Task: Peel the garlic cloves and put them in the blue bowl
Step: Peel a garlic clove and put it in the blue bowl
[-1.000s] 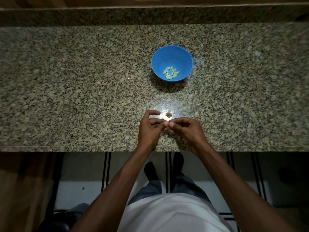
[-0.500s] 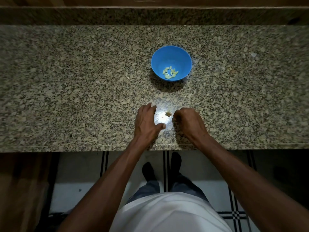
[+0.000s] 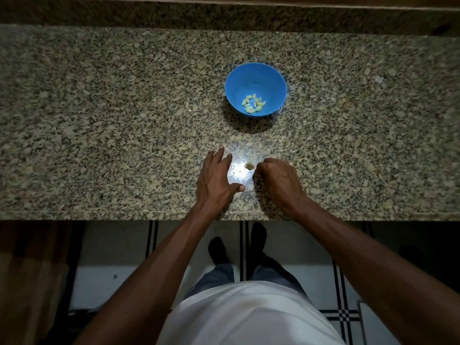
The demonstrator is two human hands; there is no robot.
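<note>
The blue bowl [image 3: 255,78] stands on the granite counter [image 3: 99,120] and holds several peeled, pale-green garlic cloves [image 3: 253,104]. My left hand [image 3: 216,176] lies flat on the counter with its fingers spread and holds nothing. My right hand [image 3: 277,179] rests knuckles-up beside it. Its fingers are curled under around a small garlic clove, which they hide. A small scrap of garlic skin [image 3: 249,165] lies on the counter between the two hands, just off my right fingertips.
The counter's front edge [image 3: 124,212] runs just under my wrists. A raised granite backsplash [image 3: 224,16] lines the far side. A light reflection glares on the stone between my hands. Below the counter I see a tiled floor and my feet.
A second ago both hands pinched together at the front edge. They have parted: the left has opened flat onto the counter, and the right has moved forward, still curled. Nothing has moved in the last half second.
</note>
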